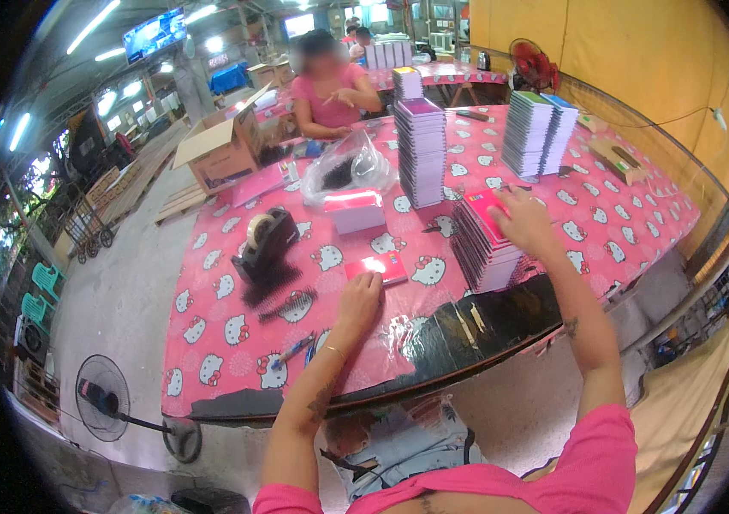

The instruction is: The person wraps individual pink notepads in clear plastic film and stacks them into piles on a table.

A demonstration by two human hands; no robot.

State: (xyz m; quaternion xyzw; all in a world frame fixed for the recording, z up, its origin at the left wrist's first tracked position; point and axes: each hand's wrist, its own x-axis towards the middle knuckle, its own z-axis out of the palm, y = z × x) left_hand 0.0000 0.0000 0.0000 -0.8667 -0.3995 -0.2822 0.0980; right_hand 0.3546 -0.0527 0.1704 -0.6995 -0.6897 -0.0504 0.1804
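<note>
1. Left hand (pixel 359 295): flat and unclenched, fingertips touching a small pink booklet (pixel 379 267) that lies on the bench (pixel 210 343).
2. Right hand (pixel 523 221): spread on top of a leaning stack of booklets (pixel 486 244), pressing on it rather than gripping it.
3. Risk: the stack already slants toward the near edge; a sideways pull on the top booklet may fan it out or tip it over.
4. Risk: the glossy cover could let the single booklet slide under the fingertips.
5. Edges: the front bench edge runs just below the stack, with a drop to the floor.
6. Open room: bare cover between both hands; tape dispenser (pixel 266 242) to the left, taller stacks (pixel 420 152) behind.
</note>
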